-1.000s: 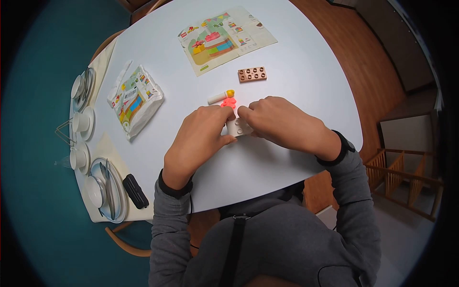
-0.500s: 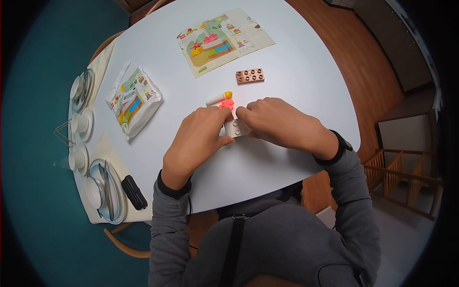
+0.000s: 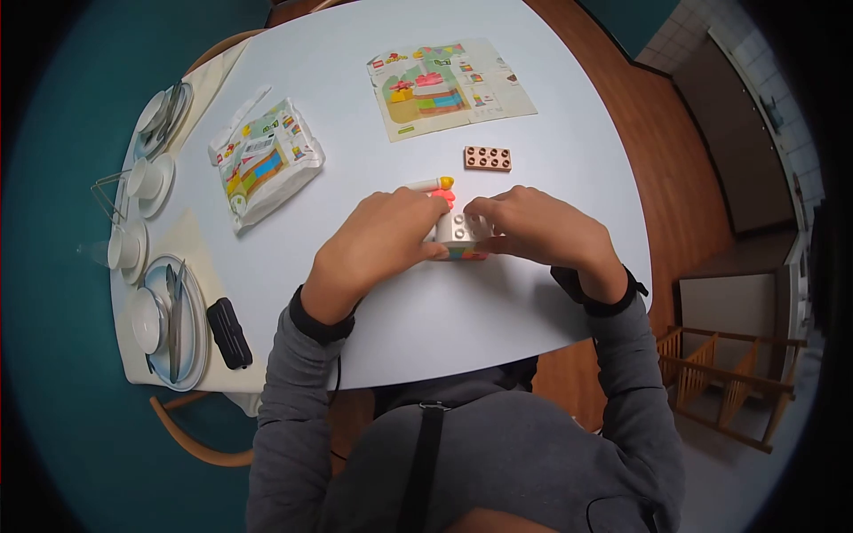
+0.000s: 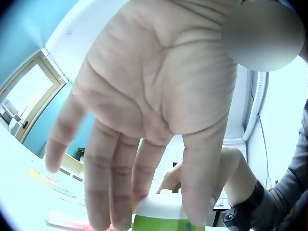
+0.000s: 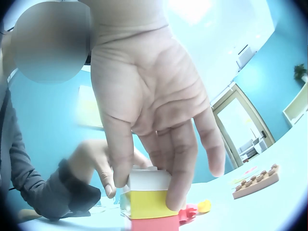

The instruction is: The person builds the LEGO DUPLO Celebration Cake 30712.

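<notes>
Both hands hold a stack of toy building bricks near the table's front. Topping it is a white studded brick (image 3: 458, 227); a coloured layer shows under its front edge. My left hand (image 3: 378, 233) grips the left end between thumb and fingers, over a green brick (image 4: 155, 224). At the other end my right hand (image 3: 555, 229) pinches the stack, its thumb and fingers beside a yellow brick (image 5: 150, 204) above a pink brick (image 5: 153, 223). Just behind lie a pink flower-shaped piece (image 3: 447, 197), partly hidden, and a white candle piece with a yellow tip (image 3: 446, 183).
A brown studded brick (image 3: 488, 160) lies beyond the hands, with a printed instruction sheet (image 3: 493, 98) farther back. To the left are an opened bag (image 3: 267, 164), a black case (image 3: 229, 333), and plates (image 3: 197, 355) with cups and cutlery along the table's edge.
The head view has shifted, so table items appear displaced. Coloured bricks now show beneath the white brick's front edge. Both hands keep their hold at its two ends.
</notes>
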{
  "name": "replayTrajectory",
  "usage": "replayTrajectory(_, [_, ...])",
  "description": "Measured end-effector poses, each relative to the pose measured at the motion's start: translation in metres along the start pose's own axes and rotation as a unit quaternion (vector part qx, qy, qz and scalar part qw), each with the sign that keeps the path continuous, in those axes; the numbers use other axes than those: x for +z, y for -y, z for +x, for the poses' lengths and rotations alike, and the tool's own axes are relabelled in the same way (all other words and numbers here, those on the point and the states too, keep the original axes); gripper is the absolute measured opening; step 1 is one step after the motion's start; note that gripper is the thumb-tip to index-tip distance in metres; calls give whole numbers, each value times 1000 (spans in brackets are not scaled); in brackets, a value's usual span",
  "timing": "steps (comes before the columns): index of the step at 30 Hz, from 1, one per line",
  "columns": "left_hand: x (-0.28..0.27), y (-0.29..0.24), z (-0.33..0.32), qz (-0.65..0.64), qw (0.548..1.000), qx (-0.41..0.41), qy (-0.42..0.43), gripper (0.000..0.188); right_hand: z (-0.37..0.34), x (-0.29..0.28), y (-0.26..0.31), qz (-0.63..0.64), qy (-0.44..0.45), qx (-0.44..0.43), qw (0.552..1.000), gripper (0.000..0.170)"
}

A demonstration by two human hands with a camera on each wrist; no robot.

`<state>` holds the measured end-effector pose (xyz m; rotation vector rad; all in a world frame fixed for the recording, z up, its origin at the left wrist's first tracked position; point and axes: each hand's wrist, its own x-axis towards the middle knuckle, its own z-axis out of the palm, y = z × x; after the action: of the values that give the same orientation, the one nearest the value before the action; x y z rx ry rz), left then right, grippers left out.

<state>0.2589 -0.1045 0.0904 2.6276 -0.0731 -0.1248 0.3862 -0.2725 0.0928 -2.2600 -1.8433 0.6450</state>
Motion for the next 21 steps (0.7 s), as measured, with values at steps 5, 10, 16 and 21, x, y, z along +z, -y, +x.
replayTrajectory(5, [-9,13,-2,-36,999,6,-27,48,-4,-13,-5,45,0,9,999,28])
replayTrajectory(10, [-13,9,7,-98,995,15,28,49,-12,-19,-9,75,2,1,997,32])
replayTrajectory(16, [1,17,22,-154,985,72,17,50,-19,-16,-6,69,-63,-58,994,39])
replayTrajectory(21, [18,13,29,-155,983,101,-4,48,-16,-3,2,11,-66,-1,998,43])
